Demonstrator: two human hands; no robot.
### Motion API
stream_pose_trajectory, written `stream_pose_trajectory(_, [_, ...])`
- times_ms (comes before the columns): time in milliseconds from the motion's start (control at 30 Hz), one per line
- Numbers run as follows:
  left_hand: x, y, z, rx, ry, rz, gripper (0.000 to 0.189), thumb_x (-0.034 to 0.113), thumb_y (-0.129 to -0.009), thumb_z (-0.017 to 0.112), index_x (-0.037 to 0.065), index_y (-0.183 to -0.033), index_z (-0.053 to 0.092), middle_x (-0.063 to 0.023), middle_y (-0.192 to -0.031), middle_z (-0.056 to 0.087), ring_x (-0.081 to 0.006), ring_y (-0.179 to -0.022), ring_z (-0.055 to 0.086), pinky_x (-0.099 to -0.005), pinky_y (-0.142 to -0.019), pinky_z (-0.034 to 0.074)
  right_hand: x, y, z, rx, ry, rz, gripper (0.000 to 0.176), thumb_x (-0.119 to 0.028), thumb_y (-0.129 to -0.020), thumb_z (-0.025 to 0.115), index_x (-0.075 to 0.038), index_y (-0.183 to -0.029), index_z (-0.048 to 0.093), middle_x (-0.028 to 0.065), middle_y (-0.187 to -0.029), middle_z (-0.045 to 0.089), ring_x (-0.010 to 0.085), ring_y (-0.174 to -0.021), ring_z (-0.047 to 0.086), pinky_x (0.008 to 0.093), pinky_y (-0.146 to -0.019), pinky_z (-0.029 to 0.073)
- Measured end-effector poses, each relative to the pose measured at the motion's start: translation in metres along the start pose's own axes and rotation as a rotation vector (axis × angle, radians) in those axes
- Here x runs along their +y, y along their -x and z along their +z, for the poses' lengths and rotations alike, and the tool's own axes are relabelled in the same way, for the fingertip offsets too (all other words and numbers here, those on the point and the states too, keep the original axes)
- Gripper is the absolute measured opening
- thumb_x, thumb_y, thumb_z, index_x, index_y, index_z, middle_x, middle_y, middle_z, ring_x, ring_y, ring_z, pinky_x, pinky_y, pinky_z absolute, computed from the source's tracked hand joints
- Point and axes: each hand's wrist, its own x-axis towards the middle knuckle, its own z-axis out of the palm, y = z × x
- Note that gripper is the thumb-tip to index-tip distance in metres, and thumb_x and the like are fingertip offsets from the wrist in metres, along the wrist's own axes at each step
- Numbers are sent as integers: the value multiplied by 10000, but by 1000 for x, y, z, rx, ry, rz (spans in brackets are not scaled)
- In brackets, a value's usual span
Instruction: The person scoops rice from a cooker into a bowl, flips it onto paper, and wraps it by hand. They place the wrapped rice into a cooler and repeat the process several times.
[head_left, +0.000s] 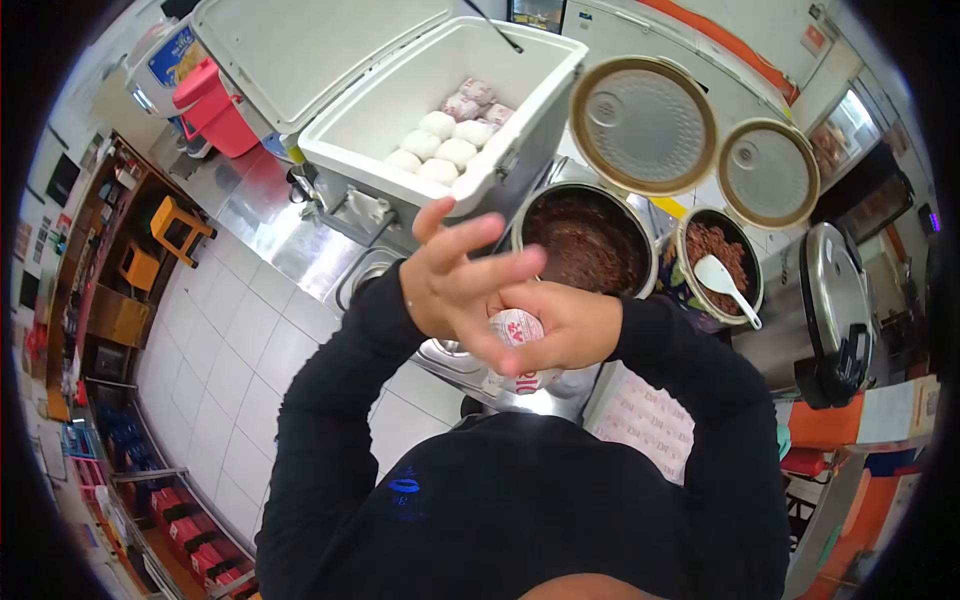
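My right hand (572,325) is wrapped round a bun in white paper with red print (517,328), held in front of my chest. Over it, from the left, reaches my left hand (458,280), its fingers spread and its thumb side near the wrapped bun. Beyond them an open white cooler (335,135) holds several white round buns (437,150) and a few paper-wrapped ones (470,100). A pot of dark brown filling (585,240) stands just past my hands.
Right of the dark pot is a smaller pot of reddish filling (715,240) with a white spoon (725,285). Two round lids (645,125) stand behind them. A steel cooker (840,300) is at the right. Printed paper sheets (645,420) lie near my right forearm.
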Motion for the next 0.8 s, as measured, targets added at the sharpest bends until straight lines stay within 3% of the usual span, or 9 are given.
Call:
stream_pose_trajectory(133, [-49,-8,-57,-628,-52,-371,689,443,-702,706,239,-1311,457,-90,-1302,481,-280,-1250,398,-532,-1026,217,-19,-69,-34,41,-37,105,519,-346,-800,700,12,-1134,527,107,-932,616,162,-853,590,292,-742,474])
stream_pose_trajectory(167, [-63,3,-62,-639,-44,-513,720,433,-679,724,204,-1308,458,-94,-1296,482,-282,-1243,403,-532,-1022,222,-19,-86,-55,131,229,14,535,-351,-800,688,21,-1150,529,127,-957,624,175,-873,599,299,-769,473])
stream_pose_trajectory(200, [-78,18,-68,-640,-39,-650,752,424,-656,743,169,-1304,459,-98,-1290,484,-285,-1236,408,-533,-1019,227,-17,-106,-83,202,365,149,511,-357,-802,673,20,-1125,551,146,-963,633,183,-859,613,306,-755,484])
stream_pose_trajectory(233, [-92,34,-73,-636,-30,-787,785,415,-633,761,135,-1301,460,-102,-1285,485,-287,-1229,413,-533,-1015,232,-14,-129,-108,366,356,-19,465,-359,-809,660,15,-1072,576,138,-917,642,176,-805,625,299,-703,498])
stream_pose_trajectory(333, [-114,83,-73,-586,-130,-866,766,477,-599,773,80,-1206,522,-111,-1202,539,-326,-1186,445,-546,-1005,255,18,-194,-217,506,551,229,472,-445,-918,524,11,-1032,559,64,-891,600,111,-817,543,271,-726,463])
stream_pose_trajectory(367, [-113,88,-71,-601,-153,-856,734,498,-604,761,81,-1169,547,-103,-1168,550,-327,-1179,448,-552,-1006,247,42,-214,-253,565,591,238,597,-537,-830,599,37,-997,598,130,-860,648,173,-749,622,297,-668,498])
stream_pose_trajectory(467, [-113,93,-67,-535,-117,-915,677,537,-615,733,102,-1109,576,-68,-1074,562,-317,-1156,450,-549,-1009,231,94,-265,-325,478,770,690,716,-644,-759,607,24,-1016,622,138,-860,644,218,-831,611,323,-739,475])
stream_pose_trajectory(600, [-117,96,-71,-517,-67,-931,641,534,-627,734,120,-1095,591,-32,-1067,569,-290,-1149,459,-537,-1000,233,183,-300,-387,158,1171,928,767,-701,-720,586,-5,-1034,654,164,-948,663,254,-885,626,361,-766,482])
stream_pose_trajectory(800, [-120,102,-71,-542,-36,-951,583,542,-671,708,140,-1083,617,-17,-1057,568,-236,-1139,467,-480,-1006,231,243,-291,-404,124,589,998,674,-626,-795,568,-53,-1149,589,117,-964,603,201,-845,576,393,-716,504])
